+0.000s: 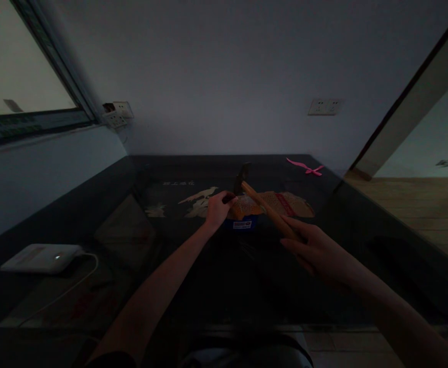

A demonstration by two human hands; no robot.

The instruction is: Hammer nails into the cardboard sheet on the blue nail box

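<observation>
My right hand (pixel 312 248) is wrapped around the wooden handle of a hammer (pixel 270 212), whose dark head (pixel 242 176) points up and away. Under the hammer lies an orange-yellow item (pixel 245 207) on top of a blue box with a white label (pixel 243 224). The fingers of my left hand (pixel 219 208) are closed at the left edge of the orange item, close to the hammer head. What they pinch is too dark and small to make out. Just right of the box rests a tan, patterned piece with a red band (pixel 285 203), partly behind the handle.
All this is on a dark, glossy table (pixel 216 276). A white power bank (pixel 49 258) with a cable lies at the left. A pink ribbon (pixel 306 167) is at the far right, and a dark flat object (pixel 411 271) at the near right. Behind stands a wall with sockets (pixel 325 107).
</observation>
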